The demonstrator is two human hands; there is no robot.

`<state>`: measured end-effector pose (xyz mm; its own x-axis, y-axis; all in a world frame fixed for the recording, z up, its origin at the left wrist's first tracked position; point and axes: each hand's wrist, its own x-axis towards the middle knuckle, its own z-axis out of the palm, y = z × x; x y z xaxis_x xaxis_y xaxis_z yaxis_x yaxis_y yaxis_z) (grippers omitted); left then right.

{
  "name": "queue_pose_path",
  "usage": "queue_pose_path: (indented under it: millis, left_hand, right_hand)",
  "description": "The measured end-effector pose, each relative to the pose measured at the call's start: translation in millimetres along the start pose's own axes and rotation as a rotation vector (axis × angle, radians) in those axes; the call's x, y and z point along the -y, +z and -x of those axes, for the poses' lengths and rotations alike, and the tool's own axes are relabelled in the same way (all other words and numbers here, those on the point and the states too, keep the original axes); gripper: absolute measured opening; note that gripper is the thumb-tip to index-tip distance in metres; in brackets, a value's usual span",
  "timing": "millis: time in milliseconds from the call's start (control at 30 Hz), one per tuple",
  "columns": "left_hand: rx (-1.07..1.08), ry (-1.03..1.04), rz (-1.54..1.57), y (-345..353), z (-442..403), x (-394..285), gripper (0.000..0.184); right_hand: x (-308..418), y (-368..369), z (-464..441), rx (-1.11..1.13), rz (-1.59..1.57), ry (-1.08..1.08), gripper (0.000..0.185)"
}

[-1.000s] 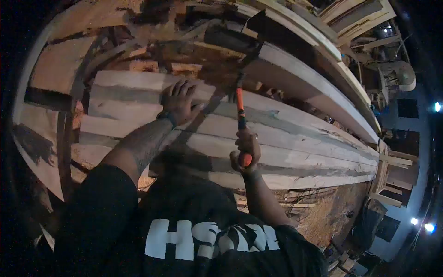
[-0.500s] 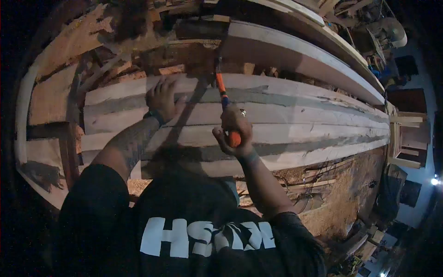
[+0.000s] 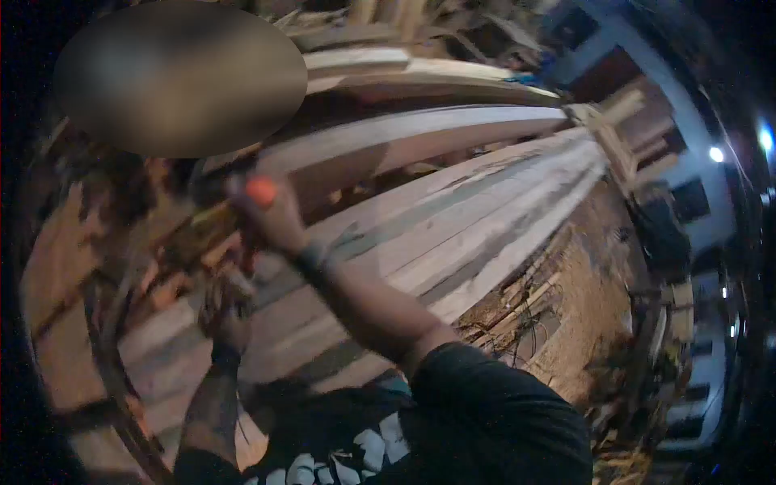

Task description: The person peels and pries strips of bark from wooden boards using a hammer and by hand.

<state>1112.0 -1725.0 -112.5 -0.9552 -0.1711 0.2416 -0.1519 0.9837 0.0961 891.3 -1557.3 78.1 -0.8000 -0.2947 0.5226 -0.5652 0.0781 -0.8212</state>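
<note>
Long pale planks with grey bands (image 3: 453, 226) lie side by side in front of me. My right hand (image 3: 271, 212) is raised over their upper left part, closed round a hammer (image 3: 260, 191) whose orange handle end faces me; the rest of the tool is blurred or hidden. Below and left of it, my left hand (image 3: 226, 307) is at the planks' left end. Motion smears its fingers, and whether they hold anything cannot be made out.
A thick timber beam (image 3: 436, 121) runs beyond the planks. Wood scraps and sawdust (image 3: 582, 275) cover the ground at the right. A wooden frame (image 3: 622, 137) stands at the far end. A blurred oval hides the upper left.
The view has turned, and the planks now slant up to the right. My right hand has moved left with the hammer, nearer my left hand, which has shifted to the planks' left end.
</note>
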Motion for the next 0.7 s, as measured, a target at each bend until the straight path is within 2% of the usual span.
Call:
queue_pose_path:
  millis: [33, 100, 167, 233, 267, 333, 367, 400, 433, 467, 500, 533, 600, 700]
  left_hand:
    - [-0.004, -0.013, -0.023, -2.6, -2.0, -5.5, 0.061]
    - [0.041, -0.057, -0.073, 0.6, -3.3, -3.8, 0.065]
    - [0.132, -0.076, -0.128, 15.6, 0.8, 7.3, 0.067]
    - [0.024, -0.057, 0.041, -13.1, -2.9, -3.5, 0.065]
    - [-0.030, -0.050, 0.128, -25.0, -7.5, -12.7, 0.064]
    - [-0.095, -0.027, 0.038, -30.2, -11.1, -21.7, 0.058]
    - [-0.123, -0.028, -0.017, -30.4, -9.9, -17.9, 0.055]
    - [-0.366, 0.021, -0.065, 24.8, -1.3, 2.5, 0.049]
    - [-0.232, 0.029, 0.118, 4.4, -8.1, -1.8, 0.049]
    - [-0.293, -0.025, 0.118, 8.4, -9.1, -8.0, 0.055]
    - [-0.040, -0.052, 0.167, -35.9, -22.1, -17.9, 0.060]
    - [-0.077, -0.021, 0.098, -22.8, -14.3, -10.1, 0.063]
    - [-0.003, -0.084, 0.066, -26.0, -12.1, -11.1, 0.063]
    - [-0.081, -0.108, 0.105, 5.9, -7.1, -2.7, 0.064]
  right_hand:
    - [35.3, -12.1, 1.9, 0.053, -0.242, 0.138, 0.022]
    - [78.2, -13.1, 4.3, -0.037, -0.311, 0.078, 0.025]
    - [81.7, -3.5, 7.7, -0.073, -0.356, -0.012, 0.027]
    - [59.2, 2.4, 17.7, -0.068, -0.325, -0.167, 0.025]
    - [54.0, -3.2, 26.9, 0.002, -0.257, -0.200, 0.024]
    - [49.3, -20.9, 57.7, 0.155, -0.140, -0.261, 0.024]
    - [42.0, -27.3, 81.0, 0.093, -0.108, -0.336, 0.026]
    - [21.5, -38.4, 114.7, 0.214, -0.079, -0.258, 0.028]
    - [1.3, -49.2, 149.6, 0.337, -0.038, -0.179, 0.031]
    - [-17.8, -60.2, 185.2, 0.457, 0.011, -0.106, 0.033]
    - [-14.7, -69.3, 207.4, 0.419, -0.065, -0.155, 0.035]
    - [17.4, -76.4, 188.3, 0.386, -0.055, -0.354, 0.034]
    - [5.2, -90.4, 213.4, 0.453, -0.006, -0.236, 0.037]
    - [39.5, -89.9, 196.9, 0.396, -0.001, -0.110, 0.026]
